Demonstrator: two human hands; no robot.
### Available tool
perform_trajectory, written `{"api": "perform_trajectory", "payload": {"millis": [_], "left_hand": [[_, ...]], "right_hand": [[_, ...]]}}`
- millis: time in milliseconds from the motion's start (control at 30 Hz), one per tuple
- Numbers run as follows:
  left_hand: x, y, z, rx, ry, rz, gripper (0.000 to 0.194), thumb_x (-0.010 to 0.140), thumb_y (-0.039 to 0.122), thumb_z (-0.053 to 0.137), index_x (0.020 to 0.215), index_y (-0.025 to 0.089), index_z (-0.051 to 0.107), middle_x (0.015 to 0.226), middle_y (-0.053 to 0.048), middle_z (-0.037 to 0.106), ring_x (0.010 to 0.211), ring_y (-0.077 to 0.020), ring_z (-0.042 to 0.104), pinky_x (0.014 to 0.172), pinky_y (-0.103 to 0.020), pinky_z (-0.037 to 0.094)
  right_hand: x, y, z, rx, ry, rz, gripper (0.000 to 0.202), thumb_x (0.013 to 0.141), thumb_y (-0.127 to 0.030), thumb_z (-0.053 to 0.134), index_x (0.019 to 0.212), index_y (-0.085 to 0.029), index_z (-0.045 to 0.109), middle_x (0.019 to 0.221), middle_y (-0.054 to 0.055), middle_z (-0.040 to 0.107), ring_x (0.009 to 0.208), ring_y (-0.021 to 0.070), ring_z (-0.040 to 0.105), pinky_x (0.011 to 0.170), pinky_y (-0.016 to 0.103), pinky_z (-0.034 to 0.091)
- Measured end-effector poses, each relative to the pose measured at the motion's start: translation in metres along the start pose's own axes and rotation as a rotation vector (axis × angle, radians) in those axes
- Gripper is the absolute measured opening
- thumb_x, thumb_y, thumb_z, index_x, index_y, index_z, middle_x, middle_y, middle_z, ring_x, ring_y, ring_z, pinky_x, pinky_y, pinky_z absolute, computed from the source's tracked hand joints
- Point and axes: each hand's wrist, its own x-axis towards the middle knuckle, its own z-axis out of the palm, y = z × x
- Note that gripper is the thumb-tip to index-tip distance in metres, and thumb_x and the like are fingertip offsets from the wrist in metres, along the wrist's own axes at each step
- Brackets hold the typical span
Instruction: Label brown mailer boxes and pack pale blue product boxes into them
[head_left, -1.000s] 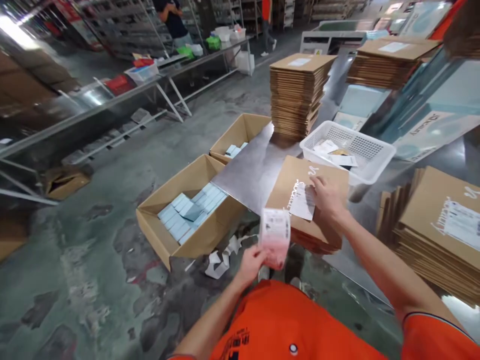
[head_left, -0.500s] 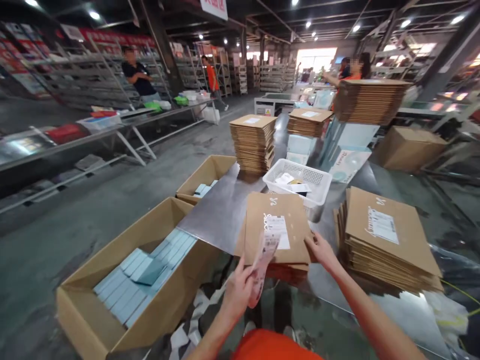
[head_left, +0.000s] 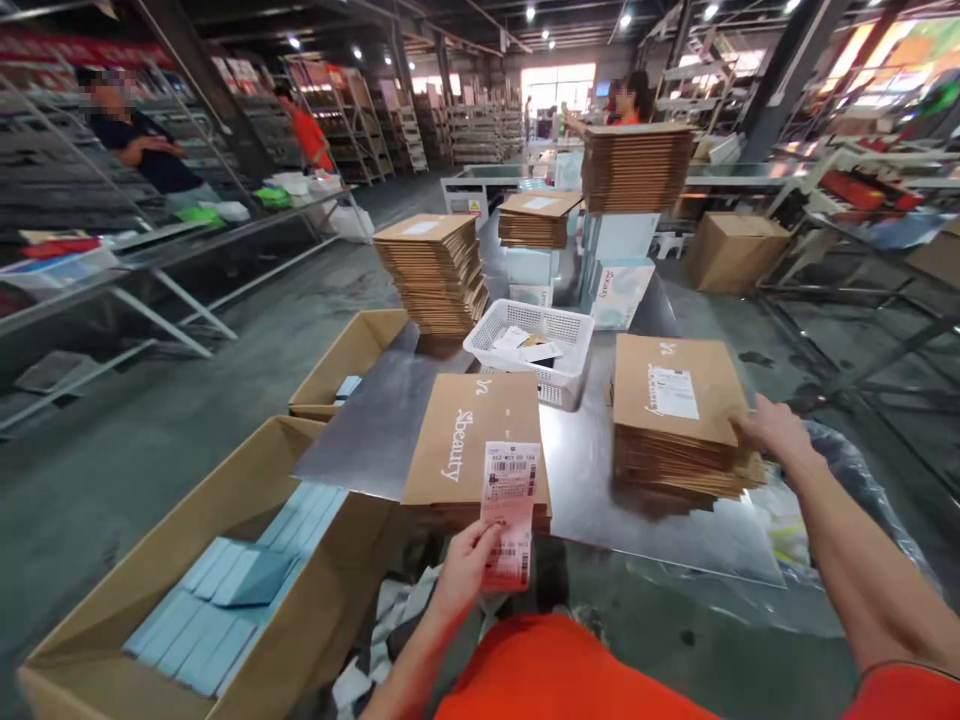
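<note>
My left hand [head_left: 469, 565] pinches a strip of printed labels [head_left: 511, 500] over the near edge of a pile of flat cardboard mailers [head_left: 439, 430]. The top mailer there has white print and no label of its own in sight. At the right, my right hand [head_left: 769, 430] is at the right edge of another mailer stack [head_left: 675, 400], whose top mailer bears a white label. Its fingertips are blurred against the cardboard edge. Between and behind the two piles sits a white basket [head_left: 529, 350] with papers in it.
Taller mailer stacks [head_left: 435, 265] stand farther back on the metal table [head_left: 352, 440]. Large cartons with light-blue boxes [head_left: 217, 600] are at the left. A plastic-lined bin [head_left: 862, 500] is at the right. People stand in the background.
My right hand has left the near pile and moved right to the other stack, where the labelled top mailer now lies squarer. The label strip has turned flatter to view. The view has swung right.
</note>
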Motion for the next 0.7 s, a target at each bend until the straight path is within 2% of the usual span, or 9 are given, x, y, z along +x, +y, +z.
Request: {"api": "perform_trajectory", "payload": {"millis": [67, 167, 233, 300, 367, 433, 533, 600, 700], "left_hand": [[-0.002, 0.003, 0.008, -0.021, -0.016, -0.04, 0.055, 0.065, 0.069, 0.076, 0.068, 0.015, 0.066, 0.06, 0.002, 0.056, 0.058, -0.0111, 0.047, 0.057, -0.023, 0.039], [-0.005, 0.008, 0.014, -0.044, -0.04, -0.098, 0.057, 0.062, 0.071, 0.076, 0.064, 0.016, 0.061, 0.055, 0.006, 0.045, 0.054, -0.0084, 0.039, 0.053, -0.022, 0.033], [-0.006, 0.012, 0.01, -0.058, -0.048, -0.1, 0.056, 0.062, 0.069, 0.077, 0.065, 0.016, 0.062, 0.058, 0.004, 0.05, 0.057, -0.0096, 0.043, 0.056, -0.023, 0.036], [-0.008, 0.019, 0.003, -0.116, -0.04, -0.048, 0.052, 0.06, 0.061, 0.084, 0.08, 0.014, 0.07, 0.075, -0.002, 0.066, 0.072, -0.0151, 0.057, 0.068, -0.026, 0.046], [-0.008, 0.028, -0.005, -0.217, 0.007, 0.044, 0.066, 0.054, 0.049, 0.091, 0.108, 0.017, 0.072, 0.108, -0.009, 0.072, 0.1, -0.0229, 0.064, 0.088, -0.031, 0.049], [-0.003, 0.037, -0.013, -0.275, 0.115, 0.123, 0.073, 0.054, 0.043, 0.092, 0.118, 0.019, 0.068, 0.119, -0.009, 0.07, 0.111, -0.0245, 0.063, 0.096, -0.032, 0.048], [0.015, 0.04, -0.022, -0.222, 0.27, 0.109, 0.041, 0.063, 0.048, 0.084, 0.083, 0.015, 0.07, 0.079, -0.002, 0.069, 0.075, -0.0156, 0.06, 0.073, -0.027, 0.048], [0.03, 0.032, -0.026, -0.168, 0.317, 0.077, 0.041, 0.065, 0.05, 0.081, 0.062, 0.016, 0.06, 0.059, 0.004, 0.055, 0.059, -0.0098, 0.048, 0.058, -0.023, 0.039], [0.044, 0.01, -0.034, -0.162, 0.301, 0.01, 0.043, 0.061, 0.051, 0.082, 0.057, 0.016, 0.056, 0.052, 0.007, 0.049, 0.054, -0.0074, 0.041, 0.052, -0.022, 0.032]], "right_hand": [[-0.009, -0.035, 0.023, 0.019, -0.079, -0.066, 0.044, 0.074, -0.039, 0.074, 0.104, -0.008, 0.072, 0.119, 0.036, 0.064, 0.116, 0.0488, 0.059, 0.094, 0.064, 0.045], [-0.054, -0.121, 0.075, 0.347, -0.467, -0.343, 0.065, 0.077, -0.049, 0.072, 0.135, -0.023, 0.06, 0.139, 0.016, 0.06, 0.124, 0.0323, 0.059, 0.096, 0.045, 0.052], [-0.092, -0.178, 0.101, 0.571, -0.79, -0.483, 0.058, 0.077, -0.056, 0.071, 0.124, -0.023, 0.066, 0.122, 0.01, 0.07, 0.105, 0.0266, 0.067, 0.081, 0.037, 0.056], [-0.124, -0.218, 0.116, 0.658, -0.973, -0.507, 0.044, 0.081, -0.062, 0.065, 0.093, -0.02, 0.071, 0.089, 0.006, 0.073, 0.078, 0.0213, 0.066, 0.066, 0.032, 0.053], [-0.148, -0.241, 0.124, 0.689, -1.037, -0.475, 0.048, 0.086, -0.065, 0.056, 0.073, -0.02, 0.065, 0.069, 0.003, 0.067, 0.064, 0.0172, 0.059, 0.058, 0.028, 0.047], [-0.164, -0.251, 0.129, 0.714, -1.077, -0.476, 0.051, 0.089, -0.065, 0.051, 0.068, -0.02, 0.063, 0.065, 0.002, 0.064, 0.061, 0.0159, 0.056, 0.055, 0.027, 0.043], [-0.177, -0.257, 0.138, 0.684, -1.014, -0.506, 0.047, 0.091, -0.061, 0.051, 0.074, -0.02, 0.067, 0.065, 0.002, 0.064, 0.062, 0.0166, 0.057, 0.057, 0.027, 0.042], [-0.177, -0.26, 0.15, 0.662, -0.938, -0.518, 0.04, 0.091, -0.056, 0.053, 0.081, -0.021, 0.07, 0.071, 0.003, 0.068, 0.067, 0.0181, 0.06, 0.061, 0.029, 0.044], [-0.161, -0.268, 0.181, 0.643, -0.869, -0.513, 0.035, 0.091, -0.052, 0.053, 0.083, -0.023, 0.069, 0.078, 0.004, 0.071, 0.072, 0.0198, 0.062, 0.067, 0.031, 0.048]]}}
